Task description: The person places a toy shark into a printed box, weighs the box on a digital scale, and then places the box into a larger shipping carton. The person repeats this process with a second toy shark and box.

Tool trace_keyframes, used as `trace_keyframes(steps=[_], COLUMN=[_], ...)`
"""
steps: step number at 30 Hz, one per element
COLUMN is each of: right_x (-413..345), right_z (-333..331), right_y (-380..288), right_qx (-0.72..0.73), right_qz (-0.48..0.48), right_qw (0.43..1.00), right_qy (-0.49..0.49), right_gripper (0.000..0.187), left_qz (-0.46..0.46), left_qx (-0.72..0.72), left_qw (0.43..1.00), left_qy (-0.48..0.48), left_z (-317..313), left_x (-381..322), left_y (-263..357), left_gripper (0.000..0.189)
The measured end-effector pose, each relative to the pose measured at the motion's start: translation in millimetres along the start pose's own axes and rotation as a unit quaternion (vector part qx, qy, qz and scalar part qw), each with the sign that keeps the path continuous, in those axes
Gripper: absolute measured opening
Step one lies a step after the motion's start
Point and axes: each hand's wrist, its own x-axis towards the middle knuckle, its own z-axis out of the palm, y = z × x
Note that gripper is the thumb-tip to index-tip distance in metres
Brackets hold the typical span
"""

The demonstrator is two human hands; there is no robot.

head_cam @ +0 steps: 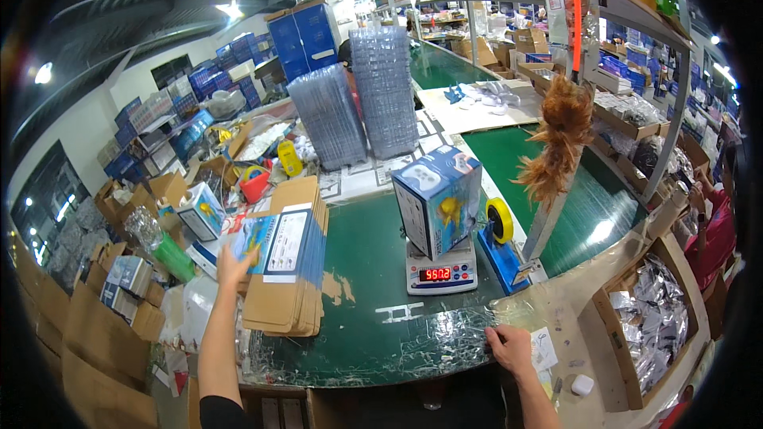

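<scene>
My left hand [234, 267] is at the left side of a stack of flattened cardboard cartons [283, 304], its thumb over a blue printed panel [255, 237] of the top carton and its fingers at that panel's edge. My right hand [511, 347] rests with curled fingers at the front edge of the green work surface [363, 310]; nothing shows in it. Between and beyond the hands, a printed box [438, 199] with a game controller picture stands on a digital scale [442, 283] with lit red digits. Right of the scale is a blue tape dispenser [501, 259] with a yellow wheel.
Tall stacks of clear plastic trays [384, 95] stand at the back. An upright metal post [554, 223] with a brown feathery duster [554, 137] rises at right. An open carton of silvery packets [658, 316] and a small white case [582, 385] lie nearer. Another person's arm [703, 202] shows far right.
</scene>
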Motion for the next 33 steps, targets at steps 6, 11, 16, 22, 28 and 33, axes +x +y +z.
trace_keyframes(steps=[6, 11, 16, 22, 28, 33], right_x=[-1, -1, -4, -20, -40, -47], right_z=[-4, -4, -12, -14, 22, 28], right_y=[-7, -4, -8, -64, -125, -128], right_qx=[-0.006, -0.007, 0.044, 0.164, 0.196, 0.244], right_qz=[-0.004, -0.03, -0.019, -0.072, -0.129, -0.093], right_qw=[1.0, 1.0, 0.999, 0.98, 0.972, 0.964], right_qy=[0.0, -0.001, -0.02, -0.083, 0.028, 0.05], right_gripper=[0.04, 0.037, 0.03, 0.013, 0.046, 0.052], left_qz=[-0.15, -0.084, 0.014, 0.081, 0.231, 0.279], left_qx=[-0.234, -0.28, -0.497, -0.458, -0.384, -0.4], left_qw=[0.959, 0.956, 0.866, 0.88, 0.871, 0.822], left_qy=[-0.059, 0.038, 0.043, 0.099, -0.202, -0.293], left_z=[24, -11, -132, -217, -172, -171], left_x=[-21, 1, -3, -131, -238, -246], left_y=[-128, -112, -38, 39, 131, 158], left_gripper=[0.063, 0.038, 0.014, 0.025, 0.015, 0.015])
